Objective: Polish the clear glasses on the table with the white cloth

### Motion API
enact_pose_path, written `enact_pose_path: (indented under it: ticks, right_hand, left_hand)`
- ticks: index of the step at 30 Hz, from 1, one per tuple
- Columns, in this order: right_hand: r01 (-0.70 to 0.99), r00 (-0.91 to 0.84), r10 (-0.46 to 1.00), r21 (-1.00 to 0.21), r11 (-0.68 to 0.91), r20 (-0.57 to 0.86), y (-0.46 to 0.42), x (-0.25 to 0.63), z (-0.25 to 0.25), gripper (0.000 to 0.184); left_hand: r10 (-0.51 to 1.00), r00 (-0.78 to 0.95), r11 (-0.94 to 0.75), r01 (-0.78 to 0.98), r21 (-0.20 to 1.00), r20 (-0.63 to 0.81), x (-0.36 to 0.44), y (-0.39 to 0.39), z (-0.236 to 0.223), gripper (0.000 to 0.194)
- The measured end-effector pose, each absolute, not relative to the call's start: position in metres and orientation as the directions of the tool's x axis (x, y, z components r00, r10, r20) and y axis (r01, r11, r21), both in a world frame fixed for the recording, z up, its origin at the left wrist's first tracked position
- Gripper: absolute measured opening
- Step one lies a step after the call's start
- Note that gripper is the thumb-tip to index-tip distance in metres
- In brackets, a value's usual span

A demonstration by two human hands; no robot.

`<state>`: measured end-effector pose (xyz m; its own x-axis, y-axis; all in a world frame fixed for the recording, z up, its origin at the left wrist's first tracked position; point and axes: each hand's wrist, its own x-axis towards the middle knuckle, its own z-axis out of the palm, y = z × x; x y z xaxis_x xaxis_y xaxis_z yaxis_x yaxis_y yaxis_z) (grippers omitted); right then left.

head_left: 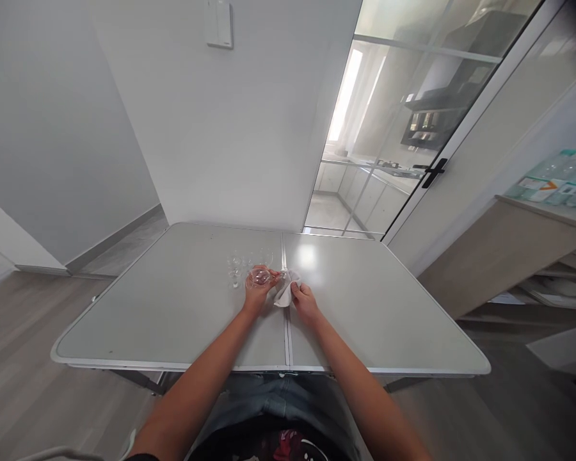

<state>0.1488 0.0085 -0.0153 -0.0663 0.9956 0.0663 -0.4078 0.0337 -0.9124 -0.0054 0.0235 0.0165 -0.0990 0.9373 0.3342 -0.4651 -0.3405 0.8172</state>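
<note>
My left hand (256,290) is closed around a clear stemmed glass (260,276), which lies tilted with its bowl toward me and its stem pointing right. My right hand (306,300) pinches a white cloth (284,296). The cloth meets the stem end of the glass near the table's middle seam, and the foot is partly hidden by it. Just left of and behind my left hand, several clear glasses (235,262) stand close together on the table. Their outlines are faint against the pale top.
The light grey folding table (173,307) has a metal seam across its middle and a white wall behind it. A glass-paned door (365,147) with a black handle (433,173) is at back right. Plastic bottles (552,179) stand on a wooden shelf unit (523,246) to the right.
</note>
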Motion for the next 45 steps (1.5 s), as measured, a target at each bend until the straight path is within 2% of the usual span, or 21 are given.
enact_pose_path:
  ticks: [4,7,11,15,21,25,28,32,35,40,45]
  right_hand:
    - [-0.451,-0.029,0.995,-0.89,0.07,0.093,0.007,0.15,-0.012,0.036]
    - [-0.498,-0.005,0.993,-0.862,0.099,0.117,0.004,0.152,-0.006,0.036]
    - [-0.483,-0.043,0.995,-0.873,0.059,0.091,0.004,0.153,-0.006,0.036]
    - [-0.455,-0.08,0.994,-0.89,0.032,0.076,0.006,0.154,-0.011,0.033]
    - [-0.417,-0.087,0.989,-0.906,0.073,0.12,0.003,0.153,-0.008,0.028]
    - [-0.507,-0.06,0.988,-0.857,0.094,0.144,-0.001,0.151,0.002,0.03]
    - [-0.53,-0.108,0.986,-0.846,0.053,0.13,-0.001,0.15,0.003,0.035]
    - [-0.449,-0.194,0.978,-0.894,-0.016,0.08,0.001,0.149,-0.006,0.033]
    - [-0.36,-0.22,0.97,-0.933,0.019,0.105,0.002,0.149,-0.013,0.034]
    - [-0.355,-0.117,0.971,-0.922,0.154,0.207,0.002,0.149,-0.01,0.038]
    - [-0.441,-0.137,0.975,-0.892,0.099,0.176,-0.001,0.146,0.001,0.042]
  left_hand:
    - [0.926,-0.155,-0.377,-0.453,0.808,0.345,-0.007,0.024,0.018,0.044]
    - [0.936,-0.091,-0.342,-0.46,0.82,0.339,-0.007,0.023,0.016,0.045]
    - [0.946,0.003,-0.287,-0.463,0.839,0.325,-0.006,0.022,0.014,0.044]
    - [0.934,-0.09,-0.349,-0.432,0.831,0.345,-0.006,0.022,0.015,0.042]
    - [0.912,-0.211,-0.408,-0.4,0.821,0.351,-0.008,0.024,0.019,0.043]
    - [0.932,-0.115,-0.358,-0.427,0.83,0.343,-0.006,0.022,0.018,0.044]
    - [0.943,-0.025,-0.307,-0.456,0.835,0.333,-0.004,0.021,0.015,0.044]
    - [0.935,-0.111,-0.351,-0.44,0.827,0.337,-0.006,0.022,0.016,0.043]
    - [0.923,-0.188,-0.385,-0.438,0.812,0.336,-0.007,0.024,0.02,0.043]
    - [0.94,-0.136,-0.341,-0.449,0.826,0.314,-0.005,0.021,0.023,0.045]
    - [0.953,-0.042,-0.285,-0.461,0.84,0.3,-0.004,0.019,0.02,0.045]
